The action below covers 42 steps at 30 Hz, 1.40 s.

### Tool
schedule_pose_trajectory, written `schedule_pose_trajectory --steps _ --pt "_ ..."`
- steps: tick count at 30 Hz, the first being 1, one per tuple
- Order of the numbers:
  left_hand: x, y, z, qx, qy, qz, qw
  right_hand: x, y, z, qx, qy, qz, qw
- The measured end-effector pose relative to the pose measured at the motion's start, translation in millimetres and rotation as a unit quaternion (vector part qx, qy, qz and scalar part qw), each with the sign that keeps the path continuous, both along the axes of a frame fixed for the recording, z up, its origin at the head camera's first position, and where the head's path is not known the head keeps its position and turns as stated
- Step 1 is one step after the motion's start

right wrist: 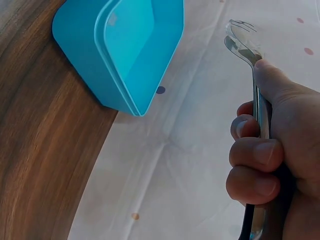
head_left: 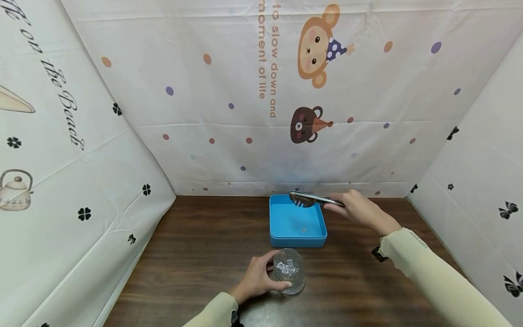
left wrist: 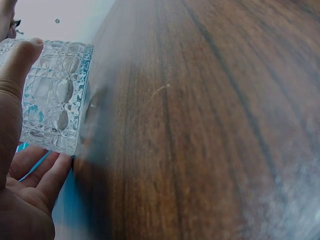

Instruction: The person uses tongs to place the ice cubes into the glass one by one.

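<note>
In the head view my right hand (head_left: 355, 206) grips metal serving tongs (head_left: 320, 198) by the handles, their heads over the far part of a blue open box (head_left: 298, 241). In the right wrist view the fingers wrap the handles, and a glassy clear bit shows between the tong heads (right wrist: 242, 42). One small clear cube (head_left: 303, 230) lies in the box. On the near side of the box my left hand (head_left: 261, 276) holds a cut-pattern drinking glass (left wrist: 55, 95), thumb on one side and fingers on the other. Several clear cubes (head_left: 287, 267) are inside the glass.
The dark wooden table (head_left: 204, 254) stretches out on both sides of the box. A printed white cloth wall (head_left: 229, 154) rises at the table's back edge, with further white cloths at left (head_left: 102, 236) and right (head_left: 470, 190).
</note>
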State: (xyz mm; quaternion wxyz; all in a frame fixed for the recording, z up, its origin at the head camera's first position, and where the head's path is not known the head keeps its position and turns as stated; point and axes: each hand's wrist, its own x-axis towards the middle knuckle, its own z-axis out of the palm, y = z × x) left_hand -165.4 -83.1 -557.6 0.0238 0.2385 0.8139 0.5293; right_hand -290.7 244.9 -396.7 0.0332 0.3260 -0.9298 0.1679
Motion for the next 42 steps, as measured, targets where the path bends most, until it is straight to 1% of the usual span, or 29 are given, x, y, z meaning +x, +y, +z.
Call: schedule_pose_trajectory --steps 6,13,18,22,28,31,38,42 --pt "0.5 0.4 -1.2 0.005 -0.009 -0.001 0.9999 -0.1 0.5 -2.9 0.003 0.006 0.000 1.0000" --pt "0.9 0.2 -2.0 0.009 -0.011 -0.004 0.9999 0.2 1.1 -4.7 0.002 0.006 -0.004 1.0000" --pt "0.7 0.4 -1.8 0.008 -0.008 -0.003 0.9999 4.7 0.4 -3.5 -0.001 0.015 0.000 0.9999" --pt "0.3 0.7 -1.5 0.010 -0.009 -0.003 0.9999 13.7 -1.5 -0.8 -0.006 0.029 0.011 0.9995" --pt "0.3 0.6 -1.4 0.008 -0.011 -0.003 0.9999 28.8 -6.5 2.0 -0.003 0.024 0.019 0.9995" --pt "0.2 0.4 -1.3 0.008 -0.006 -0.002 0.9999 35.9 -8.2 2.2 0.001 0.033 0.028 0.9991" --pt "0.1 1.0 -1.6 0.004 0.006 0.001 1.0000 54.5 -12.4 0.9 -0.007 0.064 0.072 0.9953" --pt "-0.9 1.4 -1.4 0.002 0.010 0.003 0.9999 64.8 -14.7 -0.9 -0.019 0.059 0.092 0.9939"
